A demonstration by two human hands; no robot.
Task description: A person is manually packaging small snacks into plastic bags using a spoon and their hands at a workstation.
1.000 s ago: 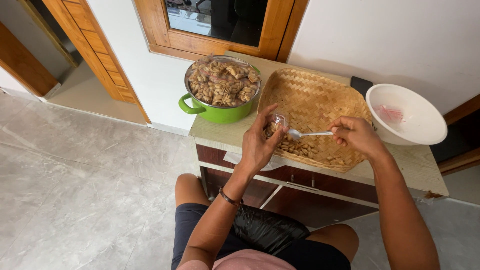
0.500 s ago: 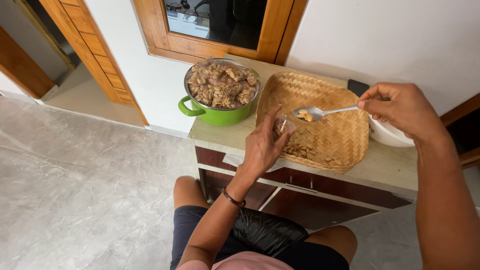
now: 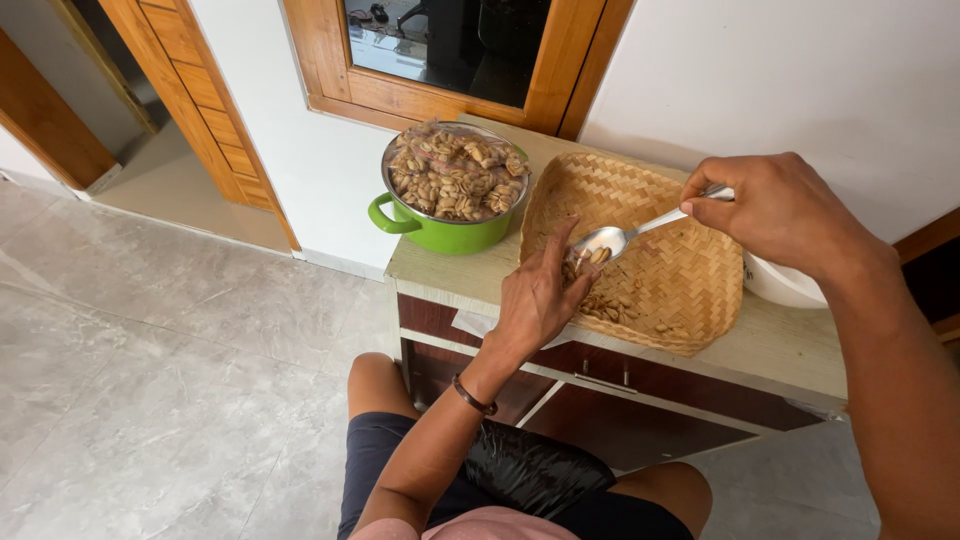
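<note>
the left hand [image 3: 537,300] pinched a small clear bag [image 3: 575,266] open over the woven tray [image 3: 690,270], at six o'clock of the green pot [image 3: 440,232]. the right hand [image 3: 775,210] gripped the spoon [image 3: 612,238], tipping nuts in; best kept low over the mouth.

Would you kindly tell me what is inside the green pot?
The green pot is heaped above its rim with small clear packets of peanuts. Whatever lies beneath the top layer, and the pot's bottom, is covered.
</note>
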